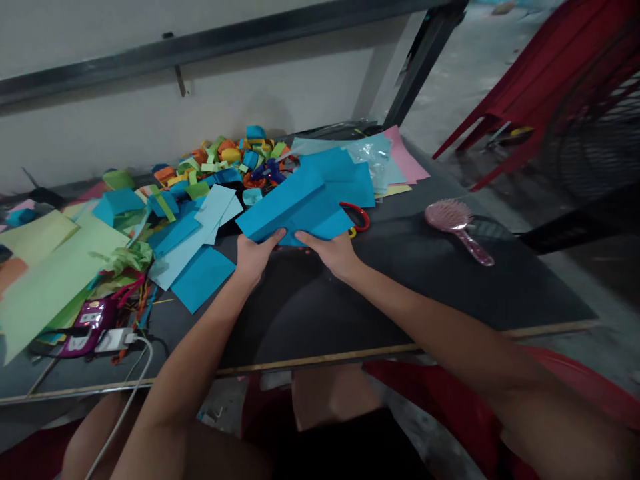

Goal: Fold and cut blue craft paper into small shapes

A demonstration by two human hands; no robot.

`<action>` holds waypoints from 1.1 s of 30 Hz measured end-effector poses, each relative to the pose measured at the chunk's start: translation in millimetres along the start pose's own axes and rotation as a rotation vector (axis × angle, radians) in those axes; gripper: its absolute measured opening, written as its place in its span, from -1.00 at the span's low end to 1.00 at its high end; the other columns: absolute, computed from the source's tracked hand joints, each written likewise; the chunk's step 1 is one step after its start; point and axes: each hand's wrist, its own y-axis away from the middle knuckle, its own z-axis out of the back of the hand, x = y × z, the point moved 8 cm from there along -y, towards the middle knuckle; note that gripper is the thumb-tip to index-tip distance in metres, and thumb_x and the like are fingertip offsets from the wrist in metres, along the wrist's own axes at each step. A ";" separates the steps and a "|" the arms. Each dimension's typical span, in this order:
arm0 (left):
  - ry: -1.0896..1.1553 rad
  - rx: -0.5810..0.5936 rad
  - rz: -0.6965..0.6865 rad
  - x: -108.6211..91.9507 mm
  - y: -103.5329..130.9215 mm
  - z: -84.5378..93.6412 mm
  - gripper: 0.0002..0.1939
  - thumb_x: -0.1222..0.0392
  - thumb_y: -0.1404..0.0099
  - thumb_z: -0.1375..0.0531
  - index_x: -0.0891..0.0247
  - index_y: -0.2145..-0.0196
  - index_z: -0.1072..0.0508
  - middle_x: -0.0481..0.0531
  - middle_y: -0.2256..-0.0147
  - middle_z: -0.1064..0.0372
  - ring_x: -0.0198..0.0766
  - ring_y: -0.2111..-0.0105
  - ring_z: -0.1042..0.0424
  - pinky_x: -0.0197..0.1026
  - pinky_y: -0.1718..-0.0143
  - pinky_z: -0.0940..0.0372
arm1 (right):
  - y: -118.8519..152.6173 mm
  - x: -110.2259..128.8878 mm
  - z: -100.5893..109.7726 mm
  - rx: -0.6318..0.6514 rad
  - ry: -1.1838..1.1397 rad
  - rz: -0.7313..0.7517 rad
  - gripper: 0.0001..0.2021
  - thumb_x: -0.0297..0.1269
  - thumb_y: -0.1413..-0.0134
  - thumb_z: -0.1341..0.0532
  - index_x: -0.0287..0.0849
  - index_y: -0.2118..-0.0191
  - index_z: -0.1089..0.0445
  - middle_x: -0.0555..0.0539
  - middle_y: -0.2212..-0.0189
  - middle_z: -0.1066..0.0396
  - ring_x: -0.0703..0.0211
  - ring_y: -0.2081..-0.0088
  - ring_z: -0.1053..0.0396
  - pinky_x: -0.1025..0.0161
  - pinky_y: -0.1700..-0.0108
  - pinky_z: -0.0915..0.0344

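Both hands grip a folded sheet of blue paper just above the dark table. My left hand pinches its lower left edge, thumb on top and fingers underneath. Close beside it, my right hand holds the lower right part the same way. More blue paper lies behind the held sheet. Red-handled scissors stick out just right of it, their blades hidden. A blue paper square and pale blue strips rest left of my left hand.
Small folded paper pieces in several colours are heaped at the back by the wall. Green sheets, a purple power strip and a white charger with cable lie left. A pink hairbrush sits right; a fan stands beyond the table.
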 end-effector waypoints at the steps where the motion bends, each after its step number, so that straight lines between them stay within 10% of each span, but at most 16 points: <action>1: -0.008 -0.005 -0.005 -1.0 0.5 -0.1 -0.46 0.01 0.04 -0.41 0.30 0.11 -0.51 0.16 0.19 -0.55 0.01 0.19 -0.54 0.02 0.16 -0.49 | -0.2 0.4 0.4 -0.005 0.005 0.001 -0.57 0.01 0.27 -0.44 -0.15 0.28 -0.46 -0.08 0.42 -0.50 0.02 0.42 -0.46 0.09 0.45 -0.45; 8: -0.046 0.006 -0.061 -2.4 -0.5 0.0 -0.48 -0.01 0.00 -0.40 0.29 0.11 -0.51 0.20 0.11 -0.52 0.04 0.06 -0.49 0.09 -0.02 -0.40 | -0.9 -0.9 0.1 0.028 0.022 -0.020 -0.51 0.02 0.22 -0.41 -0.17 0.16 -0.48 -0.11 0.37 -0.52 0.02 0.43 -0.47 0.10 0.45 -0.45; 14: -0.038 0.003 -0.055 -2.2 0.9 -1.2 -0.47 -0.02 0.01 -0.40 0.26 0.10 -0.50 0.18 0.09 -0.52 0.05 0.01 -0.46 0.10 -0.06 -0.38 | -1.3 10.3 3.1 0.003 0.022 0.103 -0.47 -0.01 0.19 -0.42 -0.09 0.04 -0.44 -0.10 0.24 -0.53 -0.09 0.10 -0.47 -0.01 0.07 -0.44; 21: 0.004 -0.113 -0.045 -0.9 4.7 1.6 -0.60 -0.04 0.02 -0.40 0.25 0.28 -0.53 0.13 0.23 -0.55 0.01 0.13 -0.52 0.04 0.09 -0.46 | 3.5 6.3 -7.2 0.071 -0.065 -0.059 -0.67 0.00 0.24 -0.44 -0.15 0.46 -0.47 -0.07 0.51 -0.48 0.09 0.50 -0.44 0.15 0.49 -0.39; 33: 0.027 -0.107 -0.028 -1.6 10.3 -5.6 -0.56 -0.09 -0.02 -0.37 0.30 0.26 -0.51 0.15 0.30 -0.55 -0.14 0.44 -0.54 -0.13 0.43 -0.45 | 0.8 8.6 -5.9 0.095 -0.036 -0.054 -0.67 0.00 0.17 -0.41 -0.21 0.51 -0.51 -0.08 0.62 -0.47 0.18 0.59 -0.41 0.24 0.52 -0.33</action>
